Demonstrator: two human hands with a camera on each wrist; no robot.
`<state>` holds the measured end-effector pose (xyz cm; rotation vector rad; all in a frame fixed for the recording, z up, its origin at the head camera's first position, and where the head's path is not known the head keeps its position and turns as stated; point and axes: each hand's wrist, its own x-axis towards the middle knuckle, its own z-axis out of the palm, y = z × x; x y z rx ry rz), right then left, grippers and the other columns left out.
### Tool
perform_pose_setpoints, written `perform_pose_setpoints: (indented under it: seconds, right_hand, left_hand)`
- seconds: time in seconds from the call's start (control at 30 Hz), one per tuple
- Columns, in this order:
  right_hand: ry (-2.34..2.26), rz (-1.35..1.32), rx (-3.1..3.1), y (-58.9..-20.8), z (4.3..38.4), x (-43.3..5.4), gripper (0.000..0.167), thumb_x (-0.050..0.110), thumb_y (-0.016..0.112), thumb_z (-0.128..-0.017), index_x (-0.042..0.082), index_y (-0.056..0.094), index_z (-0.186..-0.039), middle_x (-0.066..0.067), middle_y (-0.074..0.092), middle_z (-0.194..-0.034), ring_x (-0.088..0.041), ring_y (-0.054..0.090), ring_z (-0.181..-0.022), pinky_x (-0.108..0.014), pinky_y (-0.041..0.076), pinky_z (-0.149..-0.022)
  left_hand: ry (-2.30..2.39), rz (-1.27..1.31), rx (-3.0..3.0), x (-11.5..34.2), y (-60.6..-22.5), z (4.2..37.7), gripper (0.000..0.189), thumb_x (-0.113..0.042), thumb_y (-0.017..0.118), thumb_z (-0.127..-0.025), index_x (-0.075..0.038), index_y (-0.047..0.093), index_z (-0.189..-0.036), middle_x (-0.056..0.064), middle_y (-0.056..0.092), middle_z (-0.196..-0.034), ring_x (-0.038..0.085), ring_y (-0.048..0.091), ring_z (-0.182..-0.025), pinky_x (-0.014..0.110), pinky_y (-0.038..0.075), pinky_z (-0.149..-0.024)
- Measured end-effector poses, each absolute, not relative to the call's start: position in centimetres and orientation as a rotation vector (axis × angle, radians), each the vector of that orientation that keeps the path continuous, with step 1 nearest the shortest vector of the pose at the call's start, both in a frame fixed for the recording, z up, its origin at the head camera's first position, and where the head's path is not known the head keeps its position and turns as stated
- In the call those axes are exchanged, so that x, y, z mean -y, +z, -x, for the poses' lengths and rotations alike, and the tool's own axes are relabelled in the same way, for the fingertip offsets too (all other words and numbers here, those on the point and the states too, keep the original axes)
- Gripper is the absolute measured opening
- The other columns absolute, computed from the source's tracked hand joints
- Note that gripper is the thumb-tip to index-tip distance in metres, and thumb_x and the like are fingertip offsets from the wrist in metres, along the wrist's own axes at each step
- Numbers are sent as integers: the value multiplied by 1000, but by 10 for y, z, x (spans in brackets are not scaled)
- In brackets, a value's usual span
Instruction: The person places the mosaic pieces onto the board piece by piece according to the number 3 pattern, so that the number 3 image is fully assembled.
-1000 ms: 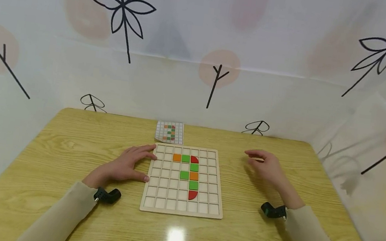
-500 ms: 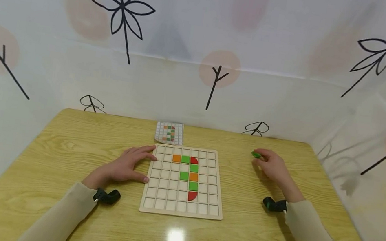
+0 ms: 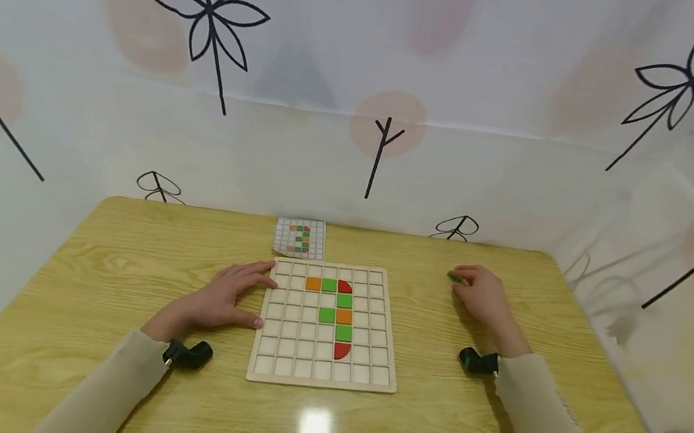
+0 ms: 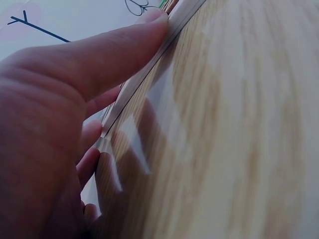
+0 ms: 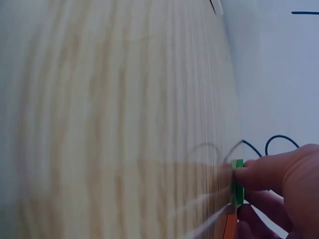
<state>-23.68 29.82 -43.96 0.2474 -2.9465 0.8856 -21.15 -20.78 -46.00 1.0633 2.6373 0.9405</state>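
A light wooden grid board lies in the middle of the table. Several orange and green square tiles and two red rounded tiles sit in its cells. My left hand rests at the board's left edge, fingers spread, with the fingertips over the rim and the thumb against the side. To the right of the board, my right hand pinches a green tile between thumb and fingers, close over the table. Just below it in the right wrist view shows an orange piece, partly behind the fingers.
Behind the board lies a small printed card with a coloured grid pattern. The wooden table ends at a white printed cloth at the back. A dark device sits on each wrist.
A green tile has come into view in my right fingers, which looked bare a second ago. It is now lower and more covered. My left hand stays on the board's edge; the head view has shifted slightly.
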Motion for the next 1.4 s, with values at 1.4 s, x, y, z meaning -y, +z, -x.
perform_pose_setpoints:
  seconds: [1.4]
  right_hand:
    - [921,-99,2975,-433,230,-289,36,10,67,-89,-5,66,-122,-24,64,-114,-35,61,-98,-45,53,-78]
  left_hand:
    - [948,-1042,-2631,207,-455,208,65,-45,78,-85,-18,55,-139,11,25,-162,35,20,-148,64,11,-112]
